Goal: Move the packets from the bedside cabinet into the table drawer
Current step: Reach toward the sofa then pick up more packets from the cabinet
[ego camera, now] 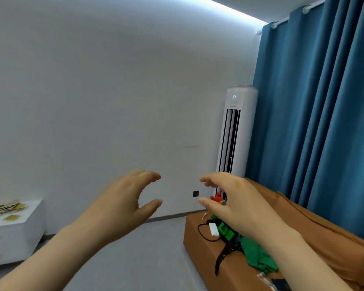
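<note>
- Currently left hand [126, 198] and right hand [233, 202] raised, fingers [149, 177] released, loosely curved.
- Packets [5, 207] lie on white cabinet [15, 238], far left.
- Air conditioner [237, 133] display reads "23"; brand label unreadable.

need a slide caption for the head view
Left hand and right hand raised, both empty; packets lie on the white cabinet at left.

The tall white air conditioner [237, 131] glows "23" on its top display [234, 96]; the brand line just beneath is too blurred to read.
</note>
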`<state>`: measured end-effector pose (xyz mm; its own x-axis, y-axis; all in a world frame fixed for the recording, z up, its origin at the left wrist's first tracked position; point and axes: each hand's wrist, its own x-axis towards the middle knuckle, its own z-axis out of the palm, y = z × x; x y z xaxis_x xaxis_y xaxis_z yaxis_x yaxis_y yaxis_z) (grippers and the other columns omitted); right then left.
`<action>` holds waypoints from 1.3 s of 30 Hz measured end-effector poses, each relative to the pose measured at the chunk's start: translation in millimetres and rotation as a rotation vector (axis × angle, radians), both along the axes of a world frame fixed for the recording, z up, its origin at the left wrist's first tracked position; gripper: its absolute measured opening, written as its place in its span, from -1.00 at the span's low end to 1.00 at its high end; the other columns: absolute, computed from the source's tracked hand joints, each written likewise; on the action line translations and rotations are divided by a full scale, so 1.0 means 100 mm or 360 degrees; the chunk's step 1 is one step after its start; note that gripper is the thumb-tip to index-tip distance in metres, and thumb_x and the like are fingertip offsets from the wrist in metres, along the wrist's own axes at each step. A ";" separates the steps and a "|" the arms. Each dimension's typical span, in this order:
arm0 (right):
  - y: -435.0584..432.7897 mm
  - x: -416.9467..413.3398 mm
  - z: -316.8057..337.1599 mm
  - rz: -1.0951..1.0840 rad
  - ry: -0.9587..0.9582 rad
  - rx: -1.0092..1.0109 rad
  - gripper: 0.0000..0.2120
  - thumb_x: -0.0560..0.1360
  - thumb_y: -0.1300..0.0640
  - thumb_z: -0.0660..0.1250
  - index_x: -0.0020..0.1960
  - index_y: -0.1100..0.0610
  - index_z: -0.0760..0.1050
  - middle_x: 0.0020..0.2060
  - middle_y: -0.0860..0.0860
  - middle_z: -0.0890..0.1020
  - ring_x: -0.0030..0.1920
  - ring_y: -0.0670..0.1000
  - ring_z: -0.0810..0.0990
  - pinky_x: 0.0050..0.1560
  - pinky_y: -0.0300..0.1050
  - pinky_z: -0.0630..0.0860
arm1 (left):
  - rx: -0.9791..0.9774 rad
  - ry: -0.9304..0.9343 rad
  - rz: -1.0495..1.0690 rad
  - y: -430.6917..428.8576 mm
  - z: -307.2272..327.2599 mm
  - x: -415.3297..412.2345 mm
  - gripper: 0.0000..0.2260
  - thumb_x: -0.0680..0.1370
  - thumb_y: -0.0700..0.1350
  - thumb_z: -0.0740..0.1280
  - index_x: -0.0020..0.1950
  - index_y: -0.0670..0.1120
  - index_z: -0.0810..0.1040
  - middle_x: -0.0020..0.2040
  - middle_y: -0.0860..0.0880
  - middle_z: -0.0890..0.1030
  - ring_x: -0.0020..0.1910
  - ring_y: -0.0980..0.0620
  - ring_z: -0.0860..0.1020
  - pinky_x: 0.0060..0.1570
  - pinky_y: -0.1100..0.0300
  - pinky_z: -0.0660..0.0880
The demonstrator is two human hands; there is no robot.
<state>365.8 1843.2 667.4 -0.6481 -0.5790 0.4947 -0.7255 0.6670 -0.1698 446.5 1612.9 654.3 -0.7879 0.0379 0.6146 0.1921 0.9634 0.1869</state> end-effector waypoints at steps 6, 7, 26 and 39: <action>-0.33 -0.96 -0.05 0.0186 -0.0057 0.0073 -0.57 0.53 -0.17 0.26 0.37 -0.14 0.35 0.22 -0.24 0.48 0.19 -0.24 0.43 0.19 -0.31 0.39 | 0.0012 -0.0078 0.0225 -0.25 -0.17 -0.64 -0.56 0.52 0.16 0.27 0.38 0.15 0.34 0.29 0.26 0.42 0.25 0.28 0.40 0.11 0.45 0.22; -0.43 -1.10 -0.07 0.0224 -0.0072 0.0081 -0.58 0.53 -0.16 0.26 0.36 -0.14 0.35 0.21 -0.24 0.48 0.18 -0.23 0.43 0.19 -0.30 0.40 | 0.0020 -0.0093 0.0264 -0.33 -0.20 -0.73 -0.56 0.52 0.16 0.27 0.38 0.15 0.34 0.29 0.25 0.43 0.25 0.27 0.41 0.11 0.45 0.23; -3.89 -3.02 -0.63 0.0767 -0.0228 0.0161 -0.60 0.53 -0.14 0.26 0.33 -0.08 0.38 0.21 -0.18 0.51 0.23 -0.17 0.46 0.23 -0.20 0.39 | 0.0214 -0.0263 0.0881 -3.06 -0.69 -1.96 -0.56 0.52 0.12 0.30 0.38 0.13 0.34 0.29 0.23 0.42 0.26 0.28 0.38 0.17 0.45 0.24; -5.65 -4.60 -1.03 0.1069 -0.0323 0.0244 -0.61 0.53 -0.13 0.26 0.33 -0.09 0.38 0.21 -0.19 0.51 0.22 -0.18 0.44 0.22 -0.24 0.38 | 0.0314 -0.0405 0.1214 -4.47 -1.07 -3.25 -0.56 0.53 0.12 0.30 0.39 0.14 0.33 0.31 0.21 0.42 0.27 0.27 0.38 0.15 0.44 0.25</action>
<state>-93.7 1278.1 564.8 -0.1978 -0.9384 0.2834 -0.9517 0.1146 -0.2848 121.5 1165.6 547.3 -0.6695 -0.6534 0.3534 -0.5720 0.7569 0.3160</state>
